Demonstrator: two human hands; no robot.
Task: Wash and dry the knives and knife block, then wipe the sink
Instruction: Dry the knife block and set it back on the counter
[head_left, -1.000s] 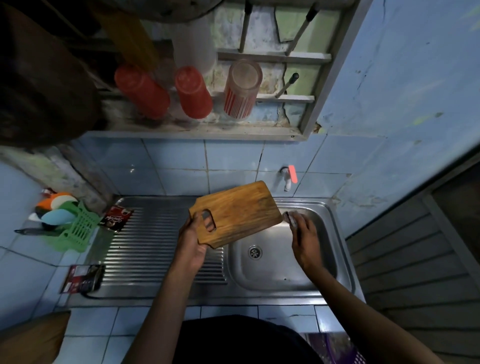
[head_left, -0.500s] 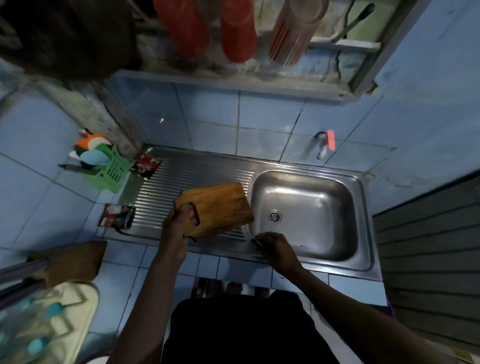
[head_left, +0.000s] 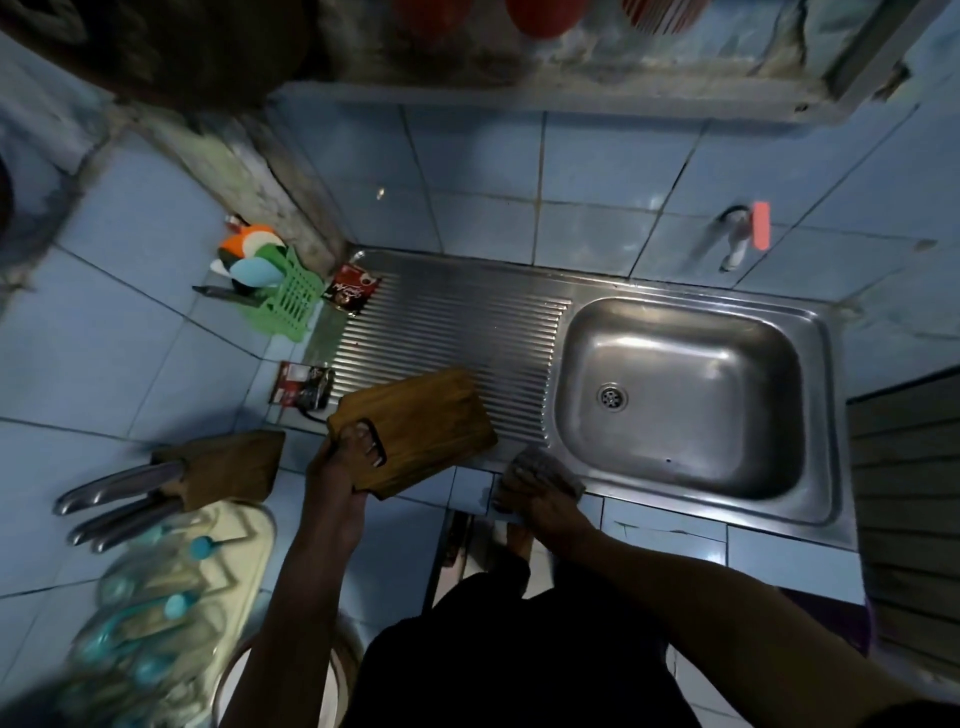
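My left hand grips a wooden cutting board by its handle hole, holding it over the front of the ribbed drainboard. My right hand lies on a grey cloth at the front rim of the steel sink. The wooden knife block lies on its side on the tiled counter at the left, with three steel knife handles sticking out of it. The sink basin holds nothing.
A green basket with coloured utensils stands at the back left. Two dark sachets lie by the drainboard. A tap with a pink handle juts from the tiled wall. A cream tray lies near the left front.
The view has tilted further down and the knife block has come fully into sight. My left hand brought the cutting board from over the basin towards the front left. My right hand moved to the sink's front rim.
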